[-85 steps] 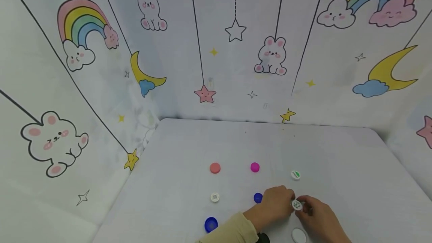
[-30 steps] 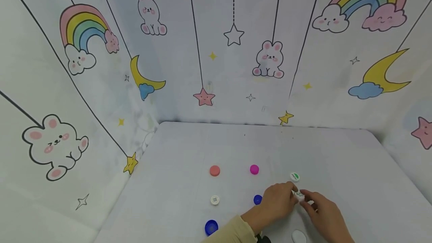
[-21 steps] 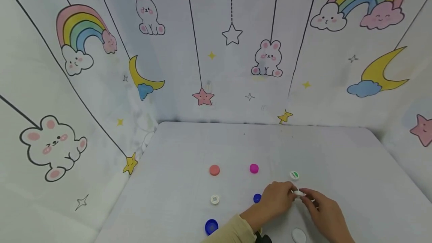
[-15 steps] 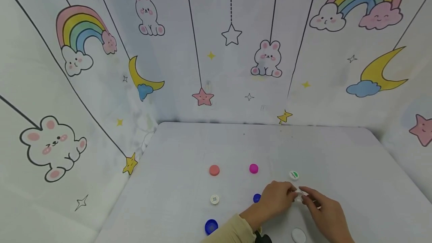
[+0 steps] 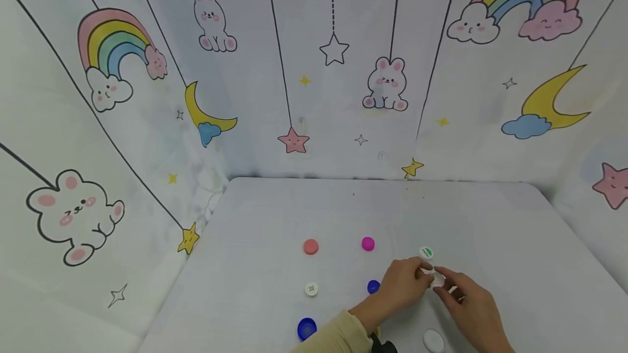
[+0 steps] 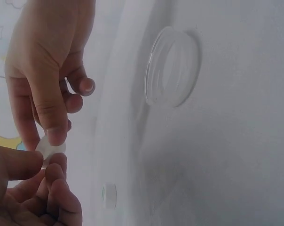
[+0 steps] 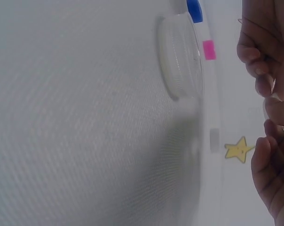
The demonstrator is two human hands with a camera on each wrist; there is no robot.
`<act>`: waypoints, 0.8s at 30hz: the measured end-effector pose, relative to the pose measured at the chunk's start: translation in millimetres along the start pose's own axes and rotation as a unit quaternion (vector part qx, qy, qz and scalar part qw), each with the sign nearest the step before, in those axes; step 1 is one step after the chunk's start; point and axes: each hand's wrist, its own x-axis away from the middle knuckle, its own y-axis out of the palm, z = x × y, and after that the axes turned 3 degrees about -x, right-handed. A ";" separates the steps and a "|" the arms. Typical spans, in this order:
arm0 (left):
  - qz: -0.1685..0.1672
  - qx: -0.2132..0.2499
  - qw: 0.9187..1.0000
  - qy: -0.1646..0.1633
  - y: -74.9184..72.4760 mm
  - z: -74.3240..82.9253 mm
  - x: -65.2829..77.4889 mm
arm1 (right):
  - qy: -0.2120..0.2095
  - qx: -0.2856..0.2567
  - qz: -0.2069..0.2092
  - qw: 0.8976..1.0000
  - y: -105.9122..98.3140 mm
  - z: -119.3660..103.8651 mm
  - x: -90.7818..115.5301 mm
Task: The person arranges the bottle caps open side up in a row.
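Note:
In the head view both hands meet over the right part of the white table around a small white bottle cap (image 5: 438,280). My left hand (image 5: 403,283) pinches its left side between thumb and fingers, and my right hand (image 5: 473,304) pinches its right side. The cap shows a plain pale face; fingers hide part of its rim. In the left wrist view, the cap (image 6: 51,149) sits between the thumbs and fingertips of both hands. Just beyond the hands lies a white cap with a green mark (image 5: 426,253). A clear, pale round lid (image 5: 434,340) lies nearer the person.
On the table (image 5: 275,217) stand a coral cap (image 5: 311,247), a magenta cap (image 5: 368,244), a white cap with a square mark (image 5: 311,289), a small blue cap (image 5: 373,286) beside the left hand, and a larger blue cap (image 5: 306,329) near the sleeve (image 5: 338,334).
The held cap has been turned between the fingers: its printed face showed earlier, its plain side shows now. Both hands have shifted slightly away from the person.

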 end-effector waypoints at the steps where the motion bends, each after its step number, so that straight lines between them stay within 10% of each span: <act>1: 0.001 0.005 1.000 -0.005 -0.1 1.3 0.7 | -0.003 0.000 0.004 1.000 0.0 0.2 0.1; 17: -0.008 -0.080 0.996 0.042 1.1 -1.0 1.8 | -0.021 0.004 -0.006 1.000 -0.2 2.9 2.1; 24: -0.015 -0.123 0.991 0.049 0.0 0.7 1.4 | 0.043 0.020 -0.051 0.998 -1.1 1.5 2.3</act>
